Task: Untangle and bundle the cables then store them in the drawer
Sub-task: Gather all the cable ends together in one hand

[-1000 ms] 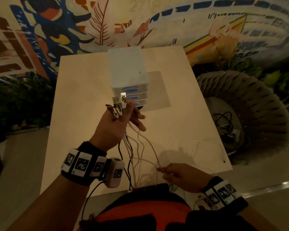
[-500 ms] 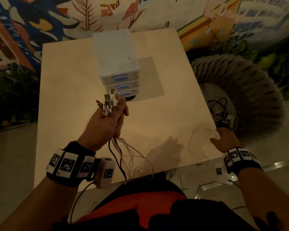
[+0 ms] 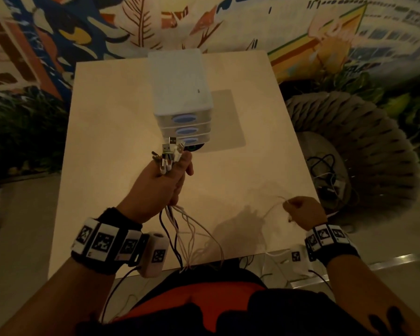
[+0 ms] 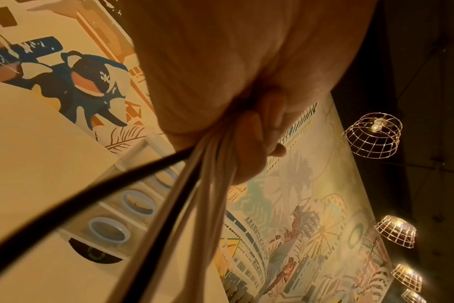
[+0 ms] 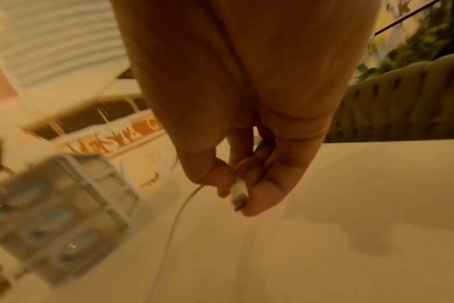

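Note:
My left hand is raised above the table and grips a bunch of cables, their USB plugs sticking up past the knuckles. White strands and one black cable hang from the fist down over the table's near edge. My right hand is low at the table's right edge and pinches the plug end of a thin white cable, which trails leftward. A white three-drawer unit with blue handles stands behind the left hand, its drawers closed.
The light wooden table carries only the drawer unit. A woven wicker chair stands at the right, with more dark and white cables on its seat. A painted mural wall runs behind the table.
My right hand went from the table's near edge out to the right edge and now pinches a white cable's end, lifted slightly. The left hand kept its bunch raised.

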Action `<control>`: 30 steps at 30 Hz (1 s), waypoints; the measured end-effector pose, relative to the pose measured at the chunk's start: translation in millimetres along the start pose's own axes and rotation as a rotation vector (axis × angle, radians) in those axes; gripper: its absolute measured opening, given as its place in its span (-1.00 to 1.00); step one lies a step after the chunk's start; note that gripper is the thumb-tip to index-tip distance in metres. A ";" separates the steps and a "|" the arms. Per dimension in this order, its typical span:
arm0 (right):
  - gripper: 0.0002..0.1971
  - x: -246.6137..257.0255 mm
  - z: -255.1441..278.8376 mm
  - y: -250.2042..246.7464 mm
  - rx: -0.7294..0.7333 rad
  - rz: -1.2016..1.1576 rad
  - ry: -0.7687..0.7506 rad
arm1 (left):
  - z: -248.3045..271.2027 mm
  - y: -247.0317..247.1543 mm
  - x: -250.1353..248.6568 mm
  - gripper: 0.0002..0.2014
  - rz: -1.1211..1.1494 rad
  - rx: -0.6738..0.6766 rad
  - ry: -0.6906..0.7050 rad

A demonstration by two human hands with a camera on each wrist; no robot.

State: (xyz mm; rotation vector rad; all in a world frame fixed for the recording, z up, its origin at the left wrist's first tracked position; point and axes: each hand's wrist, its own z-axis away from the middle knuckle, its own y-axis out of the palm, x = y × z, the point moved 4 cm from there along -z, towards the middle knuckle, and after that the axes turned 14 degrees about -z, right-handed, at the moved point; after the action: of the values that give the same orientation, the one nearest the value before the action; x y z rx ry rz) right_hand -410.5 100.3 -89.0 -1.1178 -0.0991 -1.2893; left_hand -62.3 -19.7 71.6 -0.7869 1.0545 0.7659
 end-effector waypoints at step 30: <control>-0.60 181.0 87.7 81.9 0.730 -0.136 -0.530 | -1.8 17.9 -10.9 -0.65 -0.199 -0.033 0.060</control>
State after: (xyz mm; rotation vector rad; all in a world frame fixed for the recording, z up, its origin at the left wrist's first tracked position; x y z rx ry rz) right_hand -238.4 23.0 18.7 -0.7845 -0.9748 -0.9136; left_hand -81.5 -13.9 78.1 -0.9328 1.0014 0.5945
